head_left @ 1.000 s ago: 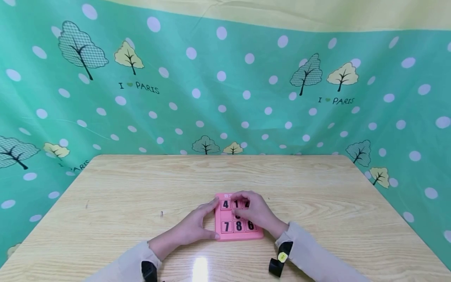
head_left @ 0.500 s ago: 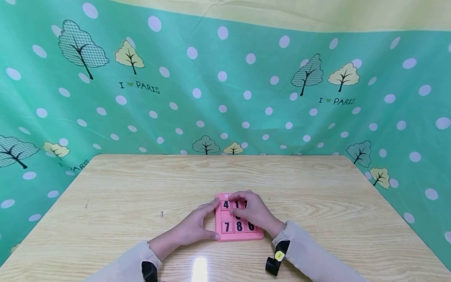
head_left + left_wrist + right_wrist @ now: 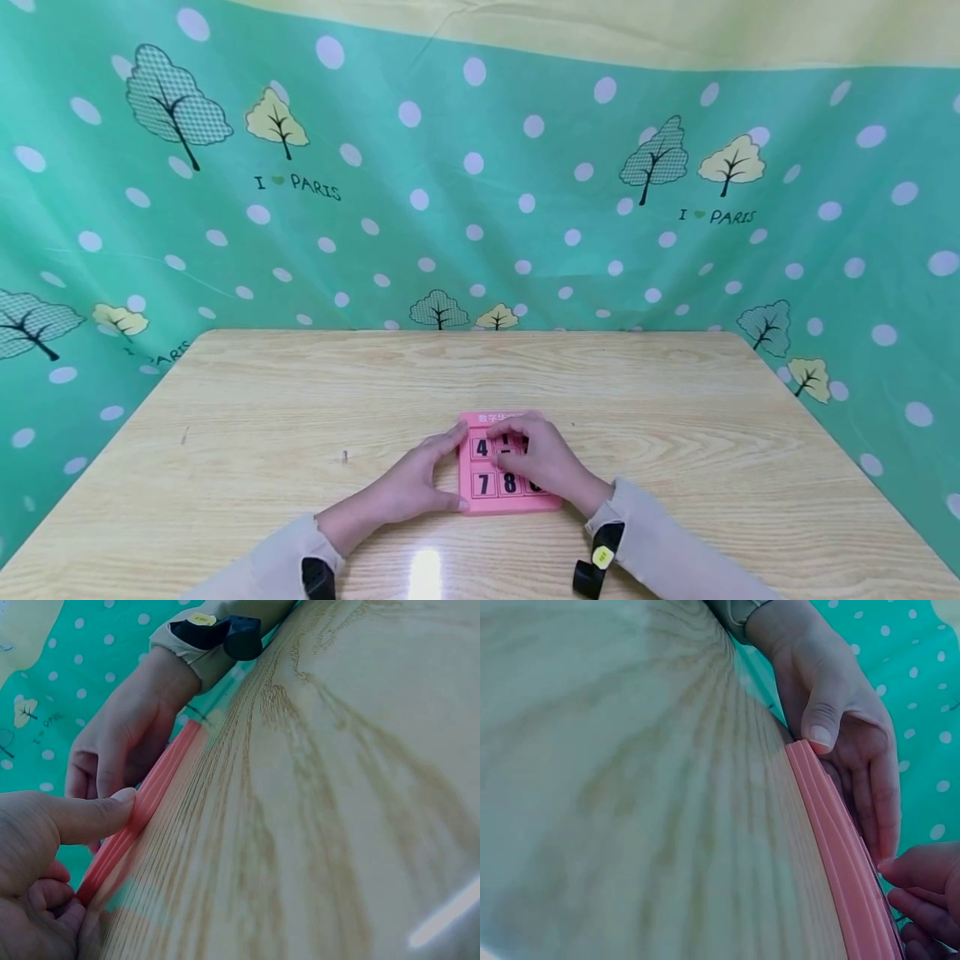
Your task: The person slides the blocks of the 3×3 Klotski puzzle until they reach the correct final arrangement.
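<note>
A pink sliding number puzzle (image 3: 517, 505) lies flat on the table. My left hand (image 3: 412, 479) grips its left side, thumb at the near corner and fingers at the far one. In the left wrist view, that thumb presses the pink frame (image 3: 150, 799). My right hand (image 3: 551, 458) is bent over the number tiles, index finger and thumb spanning the right edge of the 4 tile (image 3: 482, 447). The 4 sits partway between the top and middle rows. Below it show the 7 tile (image 3: 483, 484) and the 8 tile (image 3: 510, 483). My right hand hides most tiles on the right.
The wood-grain table (image 3: 300, 400) stretches out on all sides of the puzzle. A green polka-dot curtain (image 3: 480, 208) with printed trees hangs behind it. A black wrist strap (image 3: 600, 550) with a dangling end is on my right sleeve.
The 4 tile has slid toward me from the top row. My right hand has come slightly nearer with it, uncovering more of the white lettering. My left hand has stayed put.
</note>
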`<state>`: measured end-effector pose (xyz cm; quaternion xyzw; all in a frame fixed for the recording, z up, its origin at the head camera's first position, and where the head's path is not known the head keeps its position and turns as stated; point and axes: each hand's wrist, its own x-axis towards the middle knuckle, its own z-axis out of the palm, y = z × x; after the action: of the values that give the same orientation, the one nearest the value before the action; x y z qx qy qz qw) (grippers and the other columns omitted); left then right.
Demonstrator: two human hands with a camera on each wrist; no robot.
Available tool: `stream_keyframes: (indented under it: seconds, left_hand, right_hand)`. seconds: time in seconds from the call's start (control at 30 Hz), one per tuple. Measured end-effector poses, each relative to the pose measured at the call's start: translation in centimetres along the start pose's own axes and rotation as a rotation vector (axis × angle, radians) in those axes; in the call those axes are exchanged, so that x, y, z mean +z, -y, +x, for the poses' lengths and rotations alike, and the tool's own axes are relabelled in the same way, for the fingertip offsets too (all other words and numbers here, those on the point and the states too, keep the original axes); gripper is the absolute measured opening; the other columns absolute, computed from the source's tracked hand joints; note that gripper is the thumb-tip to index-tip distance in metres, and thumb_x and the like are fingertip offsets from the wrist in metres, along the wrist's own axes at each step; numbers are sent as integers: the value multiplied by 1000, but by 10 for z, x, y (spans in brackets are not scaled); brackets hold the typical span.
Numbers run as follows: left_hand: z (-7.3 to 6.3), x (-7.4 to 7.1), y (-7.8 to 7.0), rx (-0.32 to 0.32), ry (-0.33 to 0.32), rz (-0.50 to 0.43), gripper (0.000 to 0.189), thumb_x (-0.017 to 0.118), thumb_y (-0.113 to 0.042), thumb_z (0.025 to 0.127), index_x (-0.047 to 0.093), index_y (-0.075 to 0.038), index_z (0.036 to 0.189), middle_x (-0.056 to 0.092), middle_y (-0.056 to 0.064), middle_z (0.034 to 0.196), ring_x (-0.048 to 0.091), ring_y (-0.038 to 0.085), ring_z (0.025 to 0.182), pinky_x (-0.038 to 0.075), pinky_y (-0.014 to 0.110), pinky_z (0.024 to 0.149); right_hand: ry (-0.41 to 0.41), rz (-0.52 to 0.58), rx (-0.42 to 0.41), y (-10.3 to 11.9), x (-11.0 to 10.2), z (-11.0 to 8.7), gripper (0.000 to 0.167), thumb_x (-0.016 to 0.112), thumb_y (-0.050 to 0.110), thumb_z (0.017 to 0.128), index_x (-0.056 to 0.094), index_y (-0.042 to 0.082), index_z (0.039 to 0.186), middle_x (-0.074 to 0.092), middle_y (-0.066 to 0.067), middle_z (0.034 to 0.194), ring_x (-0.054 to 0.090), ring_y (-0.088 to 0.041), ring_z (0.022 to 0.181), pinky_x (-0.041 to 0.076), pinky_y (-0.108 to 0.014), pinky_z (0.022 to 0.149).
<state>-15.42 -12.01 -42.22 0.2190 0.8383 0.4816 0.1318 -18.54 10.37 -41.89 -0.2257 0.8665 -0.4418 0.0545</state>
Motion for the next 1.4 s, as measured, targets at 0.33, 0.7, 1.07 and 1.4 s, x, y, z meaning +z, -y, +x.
stream_keyframes:
  seconds: [0.33, 0.7, 1.07, 1.4]
  left_hand:
    - [-1, 0, 1, 3, -6, 5, 96, 80, -24, 71, 26, -2, 147, 23, 13, 154, 19, 34, 141, 16, 52, 114]
    - [-2, 0, 3, 9, -11, -7, 97, 81, -24, 71, 26, -3, 148, 23, 12, 154, 20, 35, 141, 16, 53, 114]
    - [-2, 0, 4, 8, -16, -12, 98, 81, -24, 69, 26, -4, 148, 23, 13, 154, 19, 35, 141, 15, 54, 113]
    - [0, 1, 1, 4, -9, -11, 98, 81, -22, 69, 25, -2, 147, 23, 14, 154, 20, 36, 140, 16, 54, 113]
  right_hand:
    - [27, 19, -19, 1, 2, -7, 22, 71, 14, 83, 69, 13, 106, 65, 4, 105, 55, -15, 104, 47, -37, 92]
    - [28, 78, -47, 1, -1, -10, 23, 71, 15, 83, 69, 12, 106, 66, 2, 105, 57, -18, 102, 48, -34, 90]
    - [-5, 101, -11, -12, -15, 0, 25, 69, 9, 83, 68, 10, 108, 67, -3, 108, 60, -18, 99, 51, -30, 86]
    - [-49, 33, 51, -21, -24, 5, 22, 69, 5, 82, 69, 12, 104, 68, -1, 103, 60, -16, 95, 51, -26, 80]
